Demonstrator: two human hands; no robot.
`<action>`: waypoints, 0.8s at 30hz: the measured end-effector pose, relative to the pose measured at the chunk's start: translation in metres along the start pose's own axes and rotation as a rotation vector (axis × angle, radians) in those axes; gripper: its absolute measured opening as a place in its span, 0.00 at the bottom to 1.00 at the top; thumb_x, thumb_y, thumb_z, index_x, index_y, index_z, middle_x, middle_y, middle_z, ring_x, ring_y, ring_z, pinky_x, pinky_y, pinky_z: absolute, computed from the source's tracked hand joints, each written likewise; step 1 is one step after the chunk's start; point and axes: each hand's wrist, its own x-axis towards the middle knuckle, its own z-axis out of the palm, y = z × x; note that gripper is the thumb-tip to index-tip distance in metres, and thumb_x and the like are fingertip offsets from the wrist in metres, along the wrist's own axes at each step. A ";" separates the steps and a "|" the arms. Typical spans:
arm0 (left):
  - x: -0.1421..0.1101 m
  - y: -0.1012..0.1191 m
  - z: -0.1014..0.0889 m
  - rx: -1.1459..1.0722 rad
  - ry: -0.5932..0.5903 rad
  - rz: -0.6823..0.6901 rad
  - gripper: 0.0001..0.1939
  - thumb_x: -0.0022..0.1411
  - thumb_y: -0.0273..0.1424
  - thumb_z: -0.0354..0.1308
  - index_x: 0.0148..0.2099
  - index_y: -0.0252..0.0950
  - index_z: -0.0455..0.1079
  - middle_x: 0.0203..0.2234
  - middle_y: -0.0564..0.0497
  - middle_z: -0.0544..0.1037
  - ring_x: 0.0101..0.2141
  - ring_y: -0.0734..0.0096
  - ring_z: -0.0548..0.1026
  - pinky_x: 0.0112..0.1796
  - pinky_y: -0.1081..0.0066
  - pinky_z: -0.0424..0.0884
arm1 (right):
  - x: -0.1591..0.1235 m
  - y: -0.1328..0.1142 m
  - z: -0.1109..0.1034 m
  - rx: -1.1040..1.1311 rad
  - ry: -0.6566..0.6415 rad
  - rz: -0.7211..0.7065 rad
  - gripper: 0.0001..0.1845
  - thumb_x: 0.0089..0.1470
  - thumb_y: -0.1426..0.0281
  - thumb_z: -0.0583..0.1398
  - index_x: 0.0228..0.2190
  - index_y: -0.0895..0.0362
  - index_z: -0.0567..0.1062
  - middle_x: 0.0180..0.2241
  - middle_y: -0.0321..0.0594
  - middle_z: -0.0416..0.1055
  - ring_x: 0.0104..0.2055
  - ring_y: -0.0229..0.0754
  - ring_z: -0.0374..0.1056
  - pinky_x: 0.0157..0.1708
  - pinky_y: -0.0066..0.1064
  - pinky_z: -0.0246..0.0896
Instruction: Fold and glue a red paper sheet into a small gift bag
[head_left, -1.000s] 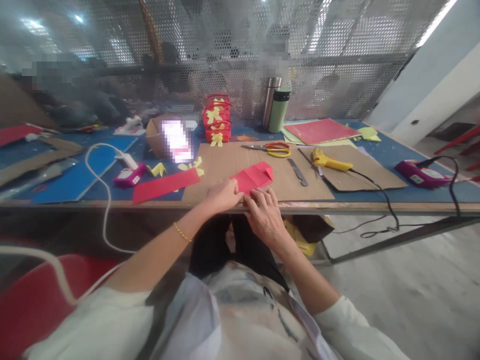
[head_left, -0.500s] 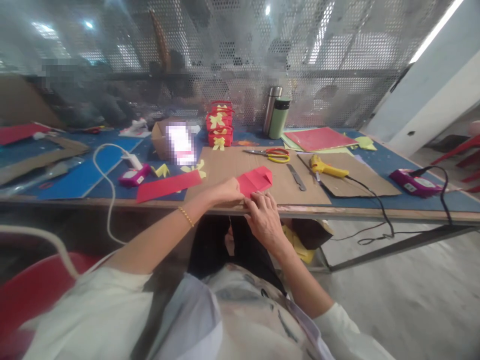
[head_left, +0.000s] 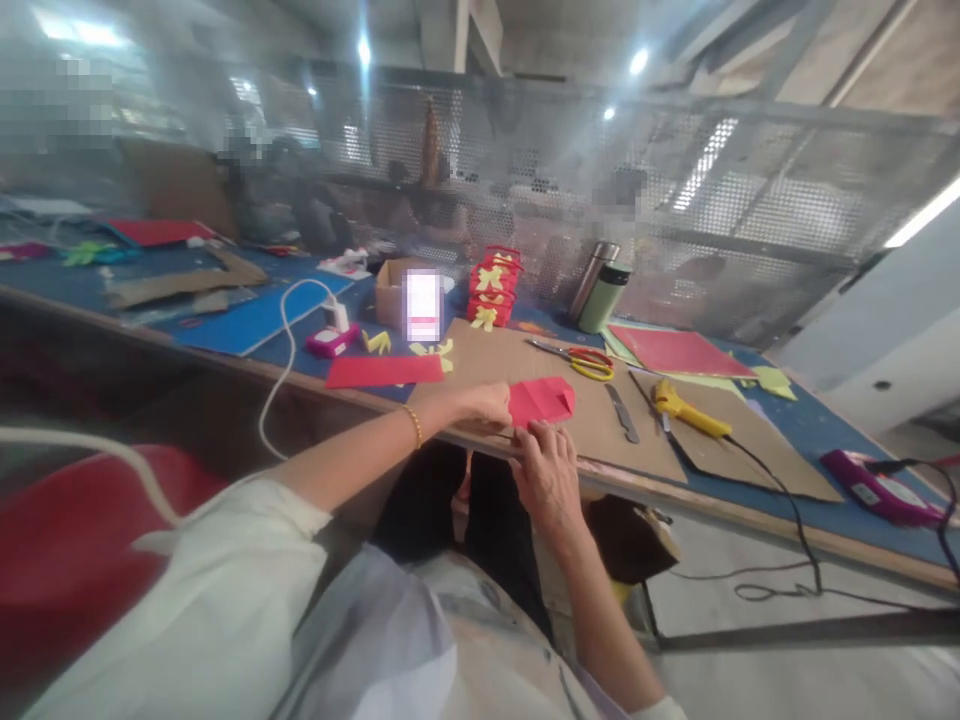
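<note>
A creased, folded piece of red paper (head_left: pixel 541 400) lies at the front edge of a brown cardboard sheet (head_left: pixel 487 350). My left hand (head_left: pixel 489 402) is closed on its left end, with the fingertips partly hidden. Along the paper's near edge, my right hand (head_left: pixel 549 472) has bent fingers and holds that edge; the contact is partly covered by the fingers. A flat red paper strip (head_left: pixel 386 371) lies left of my left hand. Beyond the hands are scissors (head_left: pixel 577 357) with red and yellow handles, and to their right a grey metal blade (head_left: pixel 622 414).
A yellow glue gun (head_left: pixel 690 410) with a black cord rests on cardboard at right. Stacked red boxes with yellow bows (head_left: pixel 493 290), a green bottle (head_left: pixel 604 298) and a steel flask (head_left: pixel 592 278) stand behind. Purple power blocks (head_left: pixel 881 488) sit toward both sides.
The view has turned left and tilted, so the table's contents appear shifted right and lower. Both hands stay at the red folded paper, with little visible change in their grip.
</note>
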 end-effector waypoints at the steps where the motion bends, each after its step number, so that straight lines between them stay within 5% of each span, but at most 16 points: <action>1: 0.001 -0.001 0.000 -0.002 0.001 0.001 0.15 0.41 0.21 0.62 0.16 0.37 0.57 0.11 0.59 0.56 0.18 0.77 0.55 0.21 0.70 0.50 | 0.000 0.000 0.000 -0.005 0.008 -0.005 0.18 0.60 0.72 0.58 0.52 0.58 0.71 0.52 0.54 0.69 0.58 0.56 0.61 0.62 0.54 0.54; 12: 0.009 -0.022 -0.009 0.106 -0.014 -0.028 0.10 0.42 0.25 0.62 0.17 0.36 0.63 0.11 0.56 0.61 0.18 0.74 0.58 0.22 0.69 0.49 | 0.001 -0.003 -0.003 0.017 -0.023 0.032 0.16 0.59 0.72 0.59 0.49 0.57 0.71 0.52 0.52 0.69 0.58 0.54 0.61 0.63 0.52 0.52; 24: 0.003 -0.012 -0.022 0.164 -0.062 -0.043 0.09 0.42 0.25 0.59 0.16 0.36 0.63 0.11 0.57 0.59 0.17 0.75 0.57 0.23 0.69 0.49 | 0.005 -0.007 -0.005 -0.015 -0.051 0.073 0.18 0.57 0.71 0.61 0.50 0.57 0.72 0.53 0.53 0.69 0.56 0.55 0.62 0.64 0.51 0.51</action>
